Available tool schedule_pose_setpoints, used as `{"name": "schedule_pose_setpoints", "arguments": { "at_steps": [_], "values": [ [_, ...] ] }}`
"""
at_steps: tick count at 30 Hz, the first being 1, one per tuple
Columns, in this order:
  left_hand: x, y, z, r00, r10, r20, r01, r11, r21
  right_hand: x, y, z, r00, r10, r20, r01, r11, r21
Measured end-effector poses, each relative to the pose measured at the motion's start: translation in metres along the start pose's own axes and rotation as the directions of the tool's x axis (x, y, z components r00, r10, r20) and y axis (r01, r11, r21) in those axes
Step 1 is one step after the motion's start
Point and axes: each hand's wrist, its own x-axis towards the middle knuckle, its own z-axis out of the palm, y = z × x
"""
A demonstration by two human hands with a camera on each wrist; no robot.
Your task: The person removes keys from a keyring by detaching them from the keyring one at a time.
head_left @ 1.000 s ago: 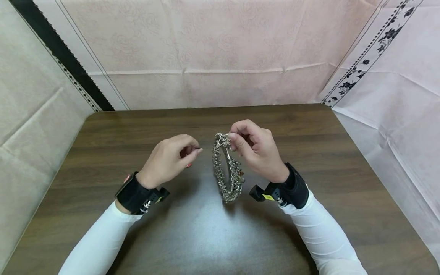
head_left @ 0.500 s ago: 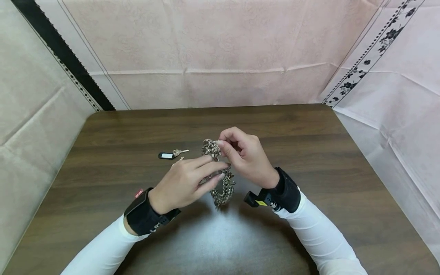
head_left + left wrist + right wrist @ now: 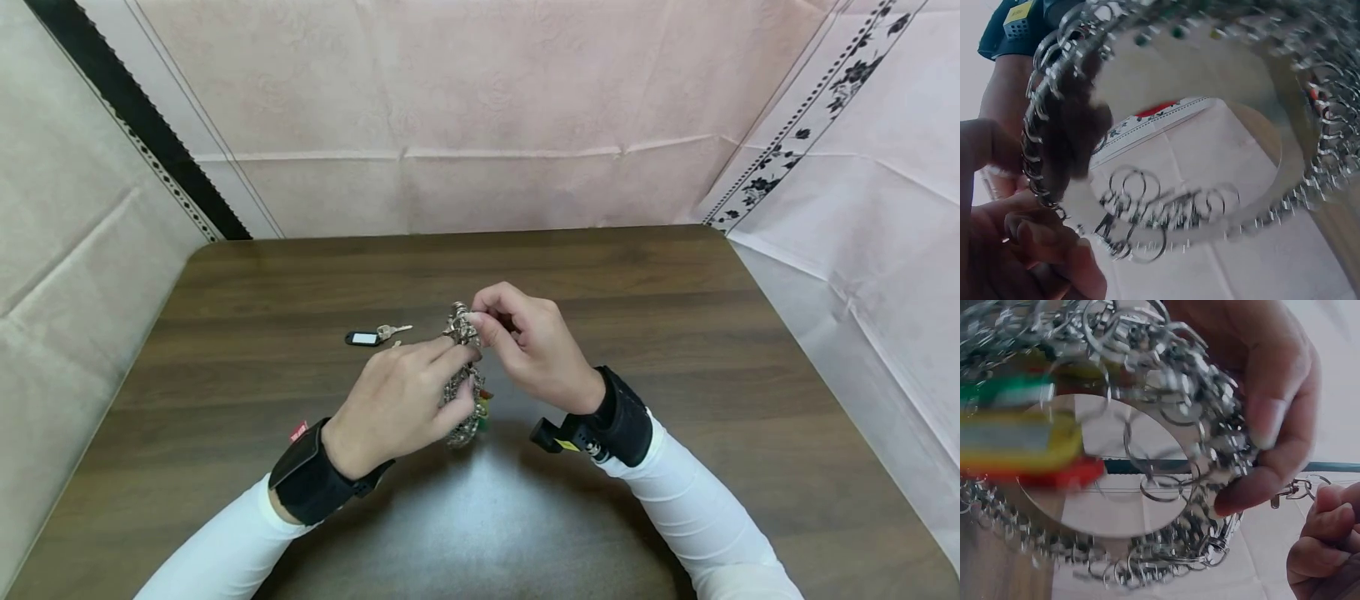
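Observation:
A large hoop crowded with silver key rings [image 3: 460, 325] hangs between my hands above the wooden table. My left hand [image 3: 408, 392] grips the hoop between fingers and thumb. With its fingertips, my right hand [image 3: 525, 342] pinches at the far upper end; in the right wrist view a small metal clasp [image 3: 1297, 489] with a ring sits at those fingertips, apart from the hoop. Green, yellow and red key tags [image 3: 1019, 440] dangle from the hoop, blurred. In the left wrist view, the key rings [image 3: 1041, 125] fill the foreground, blurred by motion.
A black key tag [image 3: 363, 338] with a key [image 3: 393, 331] lies on the table [image 3: 262, 392] beyond my left hand. A second small metal tip shows just past that hand. Patterned cloth walls [image 3: 480, 100] stand behind and at both sides.
My left hand has moved right and taken hold of the hoop. The hoop and my right hand have shifted slightly left and nearer. The black tag and key have come into view.

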Motion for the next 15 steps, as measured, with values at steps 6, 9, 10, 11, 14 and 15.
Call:
{"name": "schedule_pose_setpoints", "arguments": {
  "at_steps": [6,9,10,11,14,15],
  "values": [
    [0.000,-0.002,-0.005,0.998,0.013,0.055,-0.014,1.000,0.022,-0.001,0.002,0.000,1.000,0.015,-0.017,-0.015,1.000,-0.002],
    [0.000,-0.005,-0.008,0.995,0.031,0.096,-0.033,0.999,0.016,-0.001,0.003,0.000,0.999,0.029,-0.014,-0.029,1.000,0.011],
    [0.000,-0.007,-0.009,0.993,0.040,0.110,-0.042,0.999,0.014,-0.001,0.003,-0.001,0.999,0.034,-0.011,-0.034,0.999,0.019],
    [0.000,-0.008,-0.010,0.992,0.049,0.120,-0.050,0.999,0.007,-0.001,0.003,-0.001,0.999,0.038,-0.007,-0.038,0.999,0.030],
    [-0.001,-0.012,-0.012,0.987,0.083,0.140,-0.084,0.996,0.001,0.000,0.002,-0.002,0.999,0.040,0.001,-0.040,0.998,0.048],
    [-0.001,-0.013,-0.012,0.985,0.091,0.144,-0.091,0.996,-0.001,0.000,0.002,-0.002,0.999,0.040,0.003,-0.040,0.998,0.053]
  ]
}}
